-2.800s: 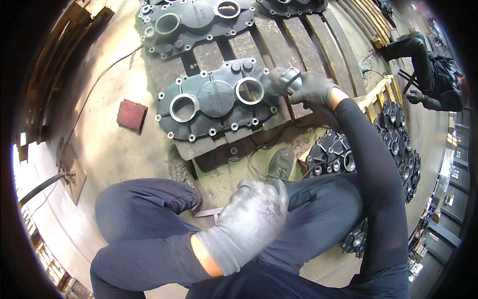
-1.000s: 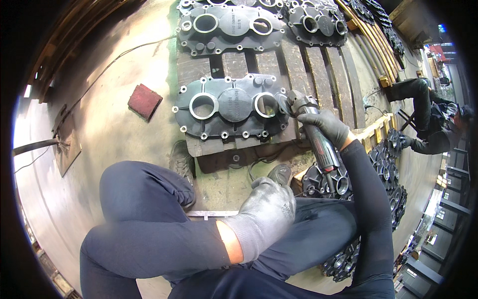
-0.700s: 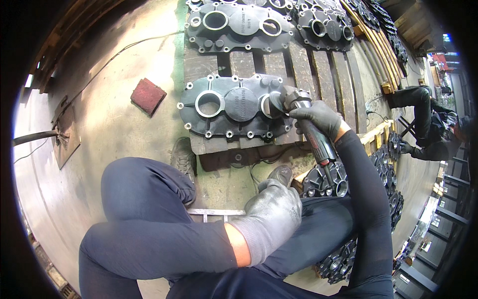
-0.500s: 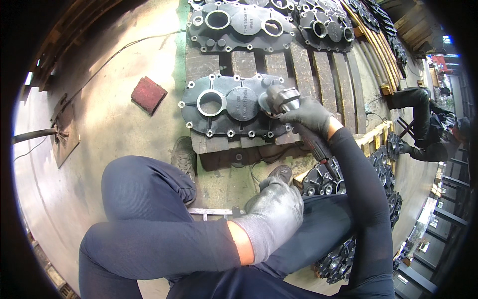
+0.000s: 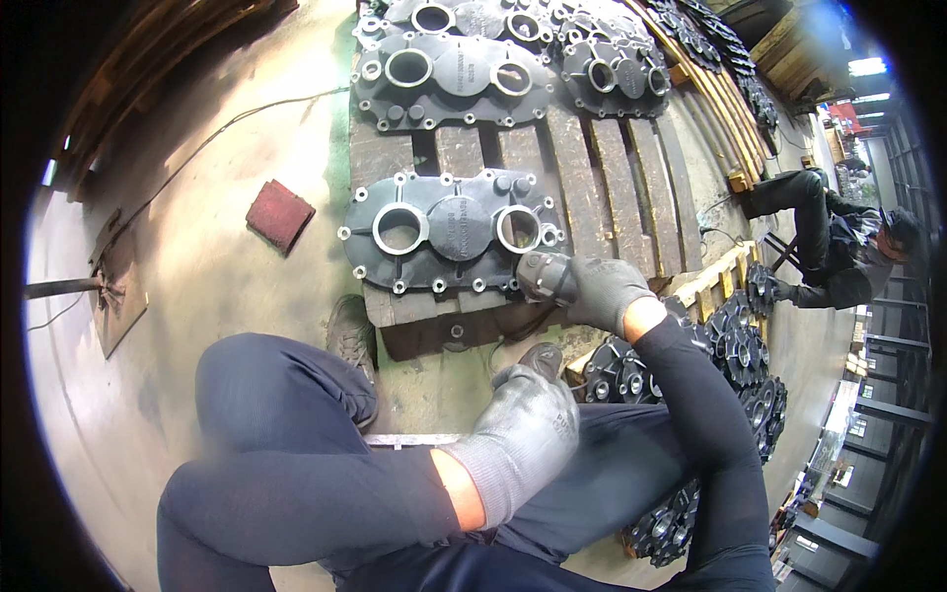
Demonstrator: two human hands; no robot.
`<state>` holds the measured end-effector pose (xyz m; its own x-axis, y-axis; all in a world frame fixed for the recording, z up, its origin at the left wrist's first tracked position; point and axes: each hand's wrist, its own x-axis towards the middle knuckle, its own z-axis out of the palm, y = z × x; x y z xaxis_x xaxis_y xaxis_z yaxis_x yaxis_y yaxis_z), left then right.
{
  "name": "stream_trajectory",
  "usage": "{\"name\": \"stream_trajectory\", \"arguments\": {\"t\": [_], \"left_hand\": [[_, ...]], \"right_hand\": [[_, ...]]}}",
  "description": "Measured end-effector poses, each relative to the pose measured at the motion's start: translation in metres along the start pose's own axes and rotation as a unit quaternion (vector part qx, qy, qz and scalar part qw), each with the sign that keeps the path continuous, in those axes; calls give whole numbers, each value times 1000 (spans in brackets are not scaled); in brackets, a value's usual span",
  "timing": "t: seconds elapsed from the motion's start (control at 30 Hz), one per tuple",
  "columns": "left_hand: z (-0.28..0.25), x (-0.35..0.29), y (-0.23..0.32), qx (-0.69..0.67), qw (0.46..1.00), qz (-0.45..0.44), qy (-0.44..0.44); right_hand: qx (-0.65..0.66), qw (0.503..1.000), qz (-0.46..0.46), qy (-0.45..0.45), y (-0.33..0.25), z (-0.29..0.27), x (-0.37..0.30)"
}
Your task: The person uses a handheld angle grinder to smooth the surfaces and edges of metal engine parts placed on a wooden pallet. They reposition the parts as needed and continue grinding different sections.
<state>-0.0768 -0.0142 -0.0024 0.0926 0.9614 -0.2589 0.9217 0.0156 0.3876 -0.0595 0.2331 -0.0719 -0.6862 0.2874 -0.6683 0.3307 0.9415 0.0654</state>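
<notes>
A handheld angle grinder [image 5: 546, 277] is in my right hand [image 5: 604, 293], which wears a grey glove with its fingers wrapped round the tool. The grinder's head is at the near right edge of a dark cast metal cover plate [image 5: 459, 231]; whether it touches the rim I cannot tell. The plate lies flat, with two large round bores and several small bolt holes round its edge. It sits at the near end of a wooden slatted pallet [image 5: 582, 187]. My left hand [image 5: 528, 424], in a pale grey glove, rests by my right thigh with its fingers hidden.
More cast covers [image 5: 449, 81] lie farther back on the pallet. Stacked castings [image 5: 740, 335] stand at the right. A dark red pad [image 5: 280, 216] and a cable [image 5: 227, 120] lie on the floor to the left. A co-worker [image 5: 838, 237] sits at the far right.
My right hand has drawn the grinder back from on top of the plate's right bore to its near right edge, uncovering the bore. The view has shifted a little; my left hand stays by my thigh.
</notes>
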Motion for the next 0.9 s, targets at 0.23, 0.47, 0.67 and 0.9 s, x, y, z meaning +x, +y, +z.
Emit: {"name": "stream_trajectory", "arguments": {"t": [0.23, 0.47, 0.67, 0.9], "left_hand": [[-9, 19, 6, 35, 998, -13, -45], [-66, 66, 15, -3, 994, -40, -106], [-68, 84, 29, -3, 995, -9, -96], [-19, 33, -2, 44, 999, 22, -16]], "right_hand": [[257, 961, 76, 66, 67, 0, 17], [437, 896, -53, 54, 125, -14, 81], [420, 902, -65, 78, 162, 0, 82], [671, 739, 35, -52, 82, 2, 42]]}}
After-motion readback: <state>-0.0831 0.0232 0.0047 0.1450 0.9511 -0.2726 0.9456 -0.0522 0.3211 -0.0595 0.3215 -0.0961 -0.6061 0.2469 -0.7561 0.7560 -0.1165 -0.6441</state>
